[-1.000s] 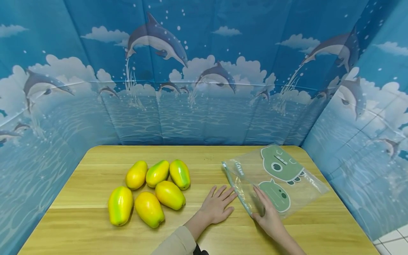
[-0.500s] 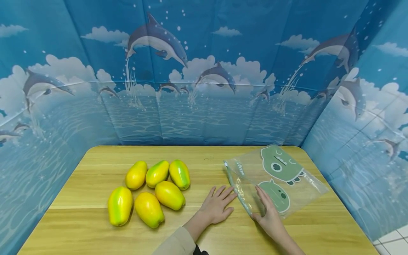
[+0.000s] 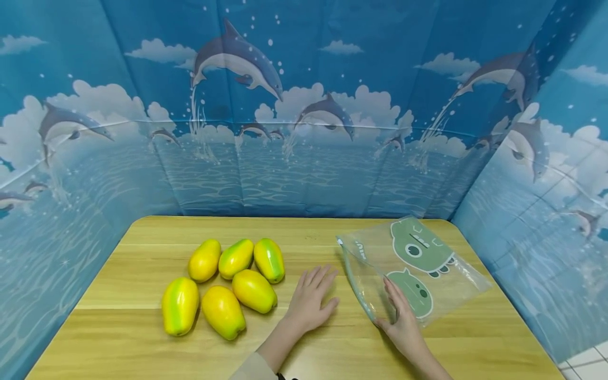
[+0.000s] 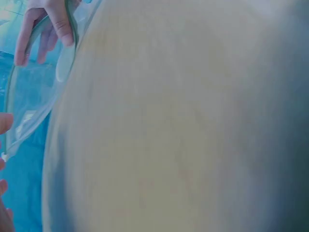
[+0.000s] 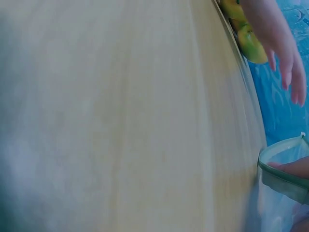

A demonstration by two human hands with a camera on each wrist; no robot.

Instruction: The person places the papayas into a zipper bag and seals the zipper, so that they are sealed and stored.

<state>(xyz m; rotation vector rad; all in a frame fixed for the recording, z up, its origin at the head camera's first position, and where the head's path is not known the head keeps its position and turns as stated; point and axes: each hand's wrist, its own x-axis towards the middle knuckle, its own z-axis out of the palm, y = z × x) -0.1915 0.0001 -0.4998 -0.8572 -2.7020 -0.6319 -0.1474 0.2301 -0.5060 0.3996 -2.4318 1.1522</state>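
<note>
A clear zip bag [image 3: 420, 248] with green cartoon dinosaur prints lies flat at the right of the table, its green-edged mouth facing left and standing ajar. My right hand [image 3: 402, 324] holds the bag at the near corner of that mouth, with the thumb at the edge; in the right wrist view a finger shows within the bag's rim [image 5: 282, 179]. My left hand [image 3: 307, 303] is between the bag and the fruit, fingers spread, touching neither. Several yellow-green papaya-like fruits [image 3: 254, 291] are grouped at the left of the table.
The wooden table [image 3: 142, 359] has a light grain and rounded far corners. A blue dolphin-print curtain [image 3: 304, 174] surrounds its back and sides. White floor tiles [image 3: 586, 361] show at the lower right.
My left hand has let go of the bag's edge and drawn left, away from it. The bag's mouth bows slightly wider. The right hand has stayed nearly in place.
</note>
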